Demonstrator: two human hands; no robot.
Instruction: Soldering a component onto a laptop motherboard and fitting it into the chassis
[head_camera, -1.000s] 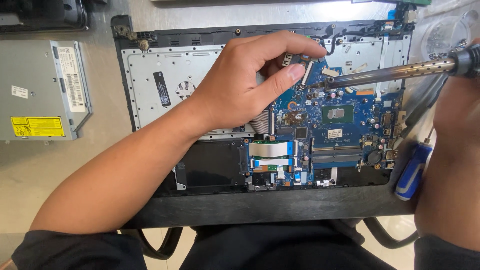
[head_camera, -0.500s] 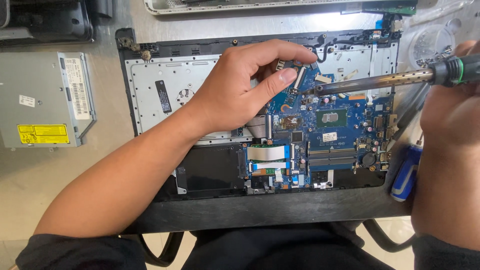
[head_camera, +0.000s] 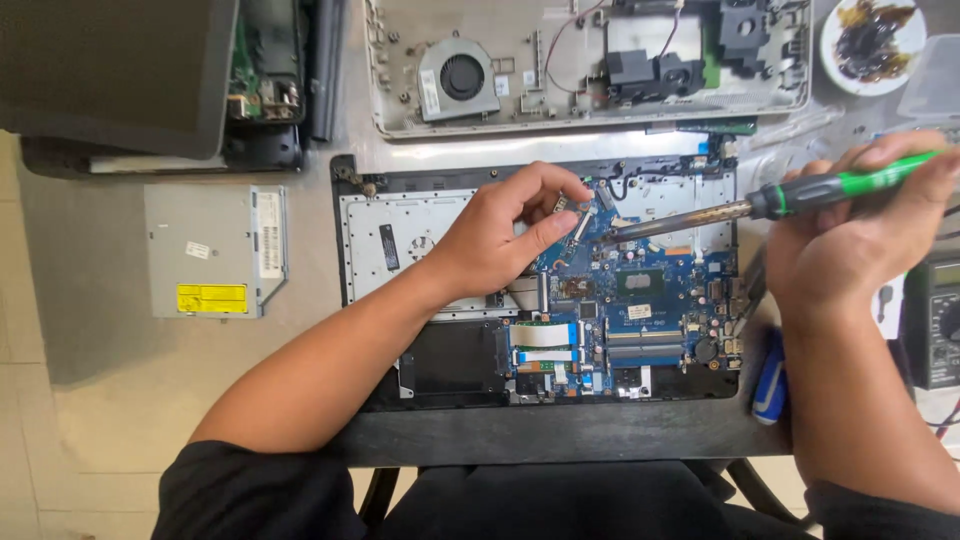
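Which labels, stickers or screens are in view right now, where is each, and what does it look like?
Yellow sticker: rectangular, on the grey optical drive, lower front.
White label: tall strip on the drive's right edge.
Small white sticker: mid-drive, tilted.
Black label: narrow, on the keyboard's white backing, beside the left hand.
Multimeter screen: greyish, far right, behind the right hand.

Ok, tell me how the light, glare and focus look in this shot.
Head view: soft even light, sharp throughout; bright glare strip on the table above the open laptop base; left hand and right hand unblurred; soldering iron shaft shows a highlight.
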